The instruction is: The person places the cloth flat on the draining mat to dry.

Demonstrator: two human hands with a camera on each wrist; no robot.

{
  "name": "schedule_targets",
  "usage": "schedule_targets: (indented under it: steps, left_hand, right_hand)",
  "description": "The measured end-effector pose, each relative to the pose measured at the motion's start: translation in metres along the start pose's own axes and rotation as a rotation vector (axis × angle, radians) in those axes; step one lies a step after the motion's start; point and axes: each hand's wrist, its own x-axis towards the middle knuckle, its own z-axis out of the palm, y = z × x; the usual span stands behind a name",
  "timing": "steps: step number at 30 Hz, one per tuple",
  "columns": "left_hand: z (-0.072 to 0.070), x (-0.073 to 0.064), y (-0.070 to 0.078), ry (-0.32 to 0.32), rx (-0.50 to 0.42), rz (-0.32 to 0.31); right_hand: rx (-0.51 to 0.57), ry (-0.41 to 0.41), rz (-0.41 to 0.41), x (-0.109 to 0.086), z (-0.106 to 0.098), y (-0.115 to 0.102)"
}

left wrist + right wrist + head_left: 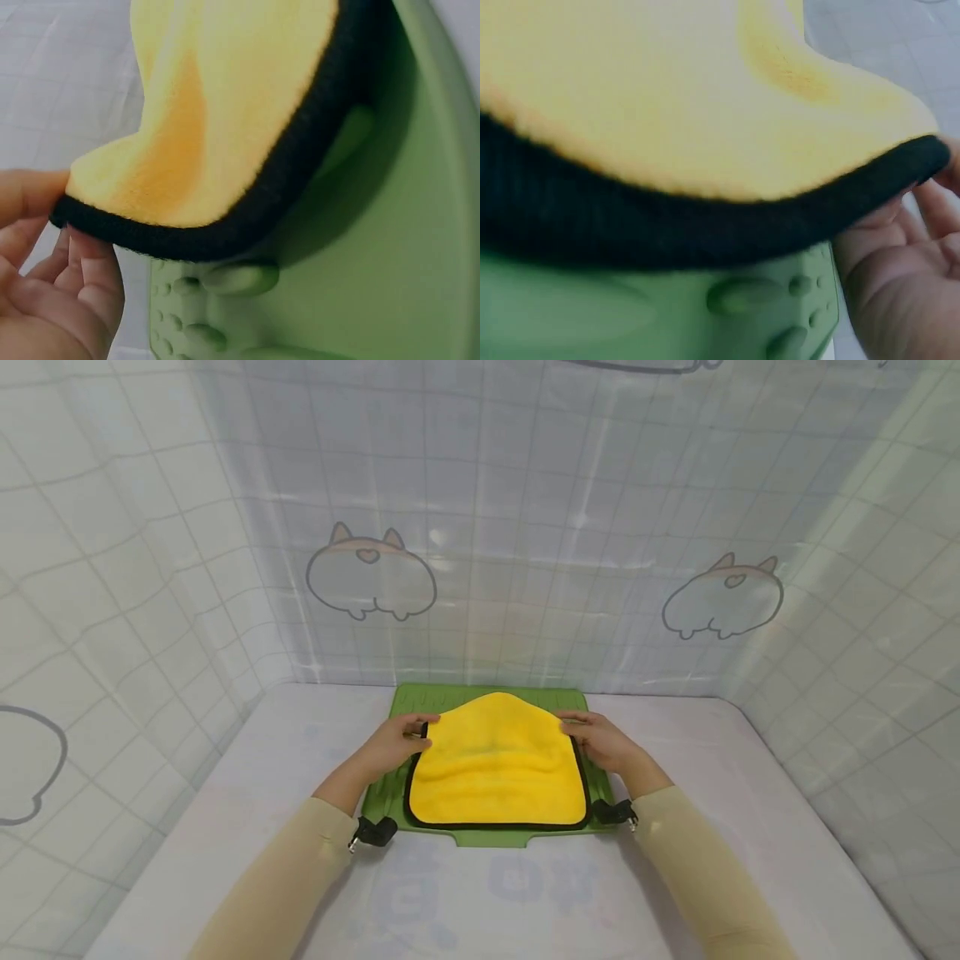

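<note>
A yellow cloth point(495, 768) with a black border lies over a green ridged plastic board point(491, 838), its far part raised in a hump and its middle creased. At the cloth's left side, my left hand point(392, 745) pinches the edge between thumb and fingers. My right hand point(600, 739) pinches the opposite side in the same way. Up close in the left wrist view, the black border point(187, 238) is lifted above the board's bumps point(240, 279). In the right wrist view the held border point(885, 169) rises toward the fingers.
The board rests on a white table point(300, 718) with faint printed marks. Behind it stands a white gridded curtain point(510, 568) with cartoon animal drawings, which also closes in both sides. Black wrist devices point(377, 832) sit at both sleeve cuffs.
</note>
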Motion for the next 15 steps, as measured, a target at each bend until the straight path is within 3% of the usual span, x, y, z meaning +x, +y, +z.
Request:
schedule_targets:
  steps: [8,15]
  left_hand:
    - [0.005,-0.003,0.004,-0.12,-0.049,0.03]
    - [0.003,-0.008,0.006,-0.036,0.069,0.03]
  right_hand:
    - [-0.054,-0.042,-0.072,-0.002,0.009,0.0]
    - [-0.212,0.163,-0.168,-0.009,0.011,-0.007]
